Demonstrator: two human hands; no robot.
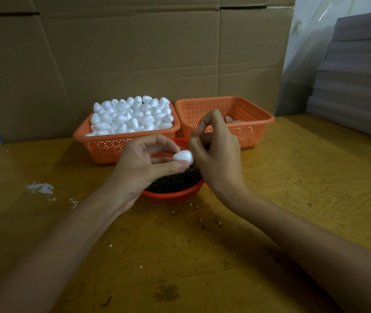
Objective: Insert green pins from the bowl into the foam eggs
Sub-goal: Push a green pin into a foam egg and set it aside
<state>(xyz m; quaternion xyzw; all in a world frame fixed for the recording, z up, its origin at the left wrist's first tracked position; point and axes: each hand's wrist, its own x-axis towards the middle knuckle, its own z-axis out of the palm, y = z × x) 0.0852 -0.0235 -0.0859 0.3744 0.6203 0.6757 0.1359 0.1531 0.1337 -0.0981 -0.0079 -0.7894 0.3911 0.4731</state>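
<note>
The left hand (pixel 144 163) pinches an egg (pixel 183 157), long axis pointing sideways at the right hand (pixel 216 159) just beside it, whose curled fingers pinch together, though no pin can be made out, with the bowl (pixel 173 196) directly beneath both.

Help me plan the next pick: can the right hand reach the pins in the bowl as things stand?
Probably yes. The right hand is just above the right side of the bowl, where pins lie uncovered; the left hand, holding the foam egg, covers only the left part.
</note>
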